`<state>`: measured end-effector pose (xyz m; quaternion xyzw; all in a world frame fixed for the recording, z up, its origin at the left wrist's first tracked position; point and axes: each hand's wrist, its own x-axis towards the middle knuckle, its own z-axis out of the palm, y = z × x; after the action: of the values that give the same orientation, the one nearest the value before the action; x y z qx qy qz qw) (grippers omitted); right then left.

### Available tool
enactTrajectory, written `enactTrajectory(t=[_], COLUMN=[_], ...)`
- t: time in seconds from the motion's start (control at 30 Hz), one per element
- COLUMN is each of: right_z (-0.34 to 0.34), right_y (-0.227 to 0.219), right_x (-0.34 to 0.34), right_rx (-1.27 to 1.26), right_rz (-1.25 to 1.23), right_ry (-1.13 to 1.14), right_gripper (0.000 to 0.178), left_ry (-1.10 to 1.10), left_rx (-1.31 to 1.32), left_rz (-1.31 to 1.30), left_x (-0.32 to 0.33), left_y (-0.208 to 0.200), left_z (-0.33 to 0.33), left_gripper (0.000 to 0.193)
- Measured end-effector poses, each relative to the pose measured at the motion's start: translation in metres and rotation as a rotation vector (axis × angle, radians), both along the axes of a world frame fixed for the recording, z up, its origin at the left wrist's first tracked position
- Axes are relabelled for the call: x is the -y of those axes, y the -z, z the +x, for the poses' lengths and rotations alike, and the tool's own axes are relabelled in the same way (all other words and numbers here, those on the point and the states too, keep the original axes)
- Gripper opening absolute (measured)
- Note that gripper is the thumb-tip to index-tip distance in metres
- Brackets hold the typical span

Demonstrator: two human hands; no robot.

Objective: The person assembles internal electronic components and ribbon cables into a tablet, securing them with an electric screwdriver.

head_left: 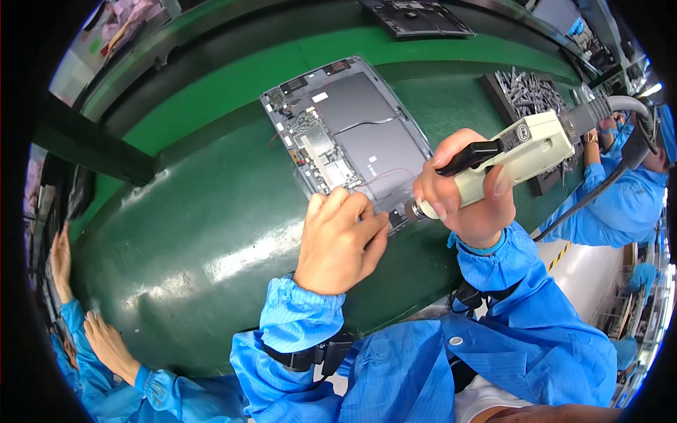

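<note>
An opened tablet-like device (374,134) lies on the green bench, its circuit board (321,151), thin wires and dark grey inner panel showing. At its near edge, my left hand (342,240) is closed, with fingers curled against the device; whatever its fingertips may hold is hidden. My right hand (472,190) grips a cream electric screwdriver (522,151) with a black lever, the fingers wrapped round its body. The screwdriver tilts down to the left, its metal nose beside the device's near right corner. The tip itself is hard to make out.
A black tray (501,99) heaped with small dark grey parts stands at the right. Another dark panel (419,17) lies at the far side. A cable (599,183) hangs near the screwdriver. Co-workers in blue sit on both sides; one's hand (109,345) rests on the bench at left.
</note>
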<state>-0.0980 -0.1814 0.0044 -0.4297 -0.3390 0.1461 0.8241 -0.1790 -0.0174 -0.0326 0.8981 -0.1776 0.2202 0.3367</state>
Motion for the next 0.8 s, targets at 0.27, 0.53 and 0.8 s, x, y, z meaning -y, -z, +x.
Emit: enactTrajectory(t=[0.27, 0.53, 0.8], right_z=[0.001, 0.000, -0.013], right_y=[0.007, 0.006, 0.005], right_x=[-0.004, -0.002, -0.008], right_rx=[0.032, 0.019, 0.029], right_rz=[-0.028, -0.041, -0.165], right_ry=[0.004, 0.032, 0.045], right_gripper=[0.053, 0.054, 0.034], left_ry=[-0.019, -0.022, -0.011], left_rx=[0.013, 0.031, 0.018], left_rz=[-0.010, -0.025, 0.011], left_x=[-0.001, 0.001, -0.001], left_y=[0.005, 0.007, 0.008], left_z=[-0.001, 0.001, -0.002], left_gripper=[0.009, 0.009, 0.011])
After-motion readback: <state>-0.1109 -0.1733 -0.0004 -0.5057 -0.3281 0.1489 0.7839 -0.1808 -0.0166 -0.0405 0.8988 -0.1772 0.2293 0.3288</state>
